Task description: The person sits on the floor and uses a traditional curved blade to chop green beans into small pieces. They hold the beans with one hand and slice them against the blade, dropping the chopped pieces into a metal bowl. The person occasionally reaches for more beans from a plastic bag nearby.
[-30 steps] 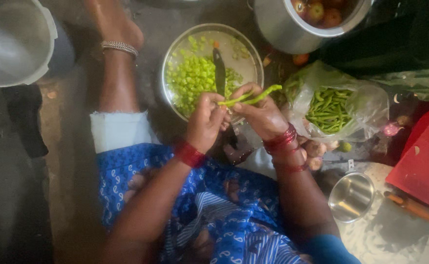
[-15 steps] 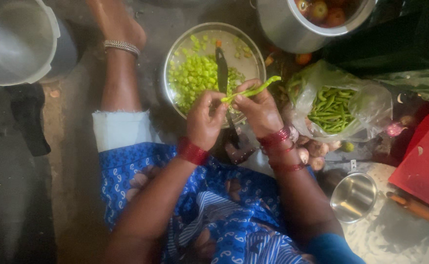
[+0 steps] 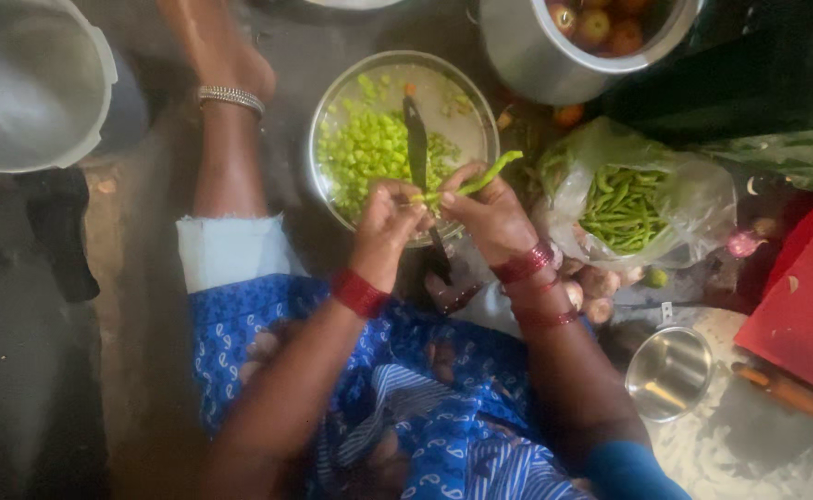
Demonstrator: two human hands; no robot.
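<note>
My left hand (image 3: 386,220) and my right hand (image 3: 491,215) together grip a bunch of green beans (image 3: 477,180), held across an upright dark blade (image 3: 416,148). The bean ends stick out to the upper right, past my right thumb. Just beyond the hands stands a steel bowl (image 3: 466,104) holding chopped green bean pieces (image 3: 371,151). Red bangles circle both wrists. I sit on the floor in blue patterned cloth, my left leg stretched out with a silver anklet (image 3: 230,95).
A clear plastic bag of whole green beans (image 3: 625,206) lies at the right. A steel pot of red fruit (image 3: 580,39) stands at the top, a large empty steel pot (image 3: 25,81) upper left, a small steel cup (image 3: 669,371) lower right, beside a red board (image 3: 806,296).
The beans have been pushed further across the blade, so a shorter length sticks out to the right. Both hands stay at the bowl's near rim.
</note>
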